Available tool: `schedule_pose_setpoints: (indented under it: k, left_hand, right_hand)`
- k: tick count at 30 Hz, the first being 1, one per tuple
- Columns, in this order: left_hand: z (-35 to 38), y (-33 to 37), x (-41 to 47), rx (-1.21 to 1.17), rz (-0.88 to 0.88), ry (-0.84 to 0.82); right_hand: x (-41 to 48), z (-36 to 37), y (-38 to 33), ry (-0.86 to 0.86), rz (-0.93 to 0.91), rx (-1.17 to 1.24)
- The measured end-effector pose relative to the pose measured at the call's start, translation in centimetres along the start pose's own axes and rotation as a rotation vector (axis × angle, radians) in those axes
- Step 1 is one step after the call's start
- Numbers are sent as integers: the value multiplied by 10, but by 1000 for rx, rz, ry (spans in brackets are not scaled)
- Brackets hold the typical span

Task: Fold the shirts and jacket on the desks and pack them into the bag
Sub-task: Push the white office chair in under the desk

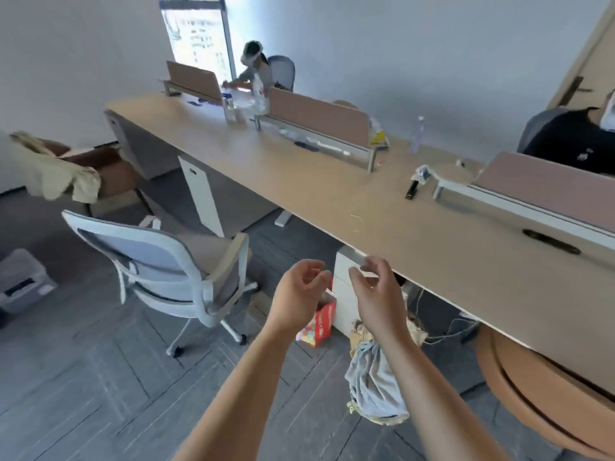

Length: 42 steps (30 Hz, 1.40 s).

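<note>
The long desk point(299, 181) is running from the far left corner to the near right, and no shirt or jacket is showing on its top here, only small clutter along the dividers. The white office chair point(133, 251) is sitting out from the desk's near edge, turned away.

Over at the far left, well apart from the desk, a pale garment point(50, 174) is lying draped across a brown seat point(109, 168). Down on the floor by the near edge, a grey-blue cloth bundle point(372, 387) is slumping beside the white drawer unit point(344, 311). Bag or clothing, I cannot tell through the blur.

The left hand point(301, 291) and right hand point(376, 291) are hovering close together just short of the desk's near edge, fingers loosely curled and relaxed, gripping nothing at all. A red box point(321, 322) is peeking out on the floor between them.

My read is that we're between garments, the hands free and looking for the next piece. The next move is calling for a turn to the pale garment, a lift by its shoulders, and a flat spread on bare desk before folding.
</note>
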<state>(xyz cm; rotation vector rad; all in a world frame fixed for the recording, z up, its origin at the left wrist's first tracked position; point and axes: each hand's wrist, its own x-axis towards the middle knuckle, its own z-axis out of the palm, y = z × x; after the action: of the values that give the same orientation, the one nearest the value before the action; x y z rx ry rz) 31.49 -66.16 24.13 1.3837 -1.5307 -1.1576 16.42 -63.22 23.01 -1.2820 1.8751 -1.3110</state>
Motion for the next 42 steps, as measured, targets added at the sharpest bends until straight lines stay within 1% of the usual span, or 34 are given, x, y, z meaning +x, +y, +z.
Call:
schedule_pose_setpoints:
  k: [4,7,10,12,15,19,22,25,30,33,36,42]
  left_hand:
    - [-106,-6,-9,-34,-3,105]
    - [-191,-24,-8,-18,39,173]
    - [-278,-44,-7,18,60,187]
    - [-334,-57,-7,15,60,205]
    - [-404,-71,-2,18,41,250]
    - [-476,-89,23,18,28,298]
    - [-515,-109,57,-16,3,312]
    - [-543,-132,98,-19,-38,337]
    - [-579,-176,186,126,-125,331]
    - [-602,-194,235,247,-180,317]
    - [-622,-206,274,304,-200,319]
    - [-656,-231,349,380,-226,245]
  right_hand:
    - [-24,81,-67,-78,-86,15]
    - [-41,155,-113,-115,-141,43]
    - [-55,227,-153,-120,-171,54]
    - [-65,271,-174,-155,-196,40]
    - [-72,328,-205,-208,-243,-4]
    - [-60,396,-240,-271,-245,-19]
    - [-38,442,-248,-309,-247,-20]
    - [-3,490,-242,-317,-252,-14]
    - [73,577,-221,-371,-206,-24]
    - [112,621,-220,-438,-179,-57]
    - [144,659,-225,-496,-139,-49]
    - [191,711,-225,-484,-154,-186]
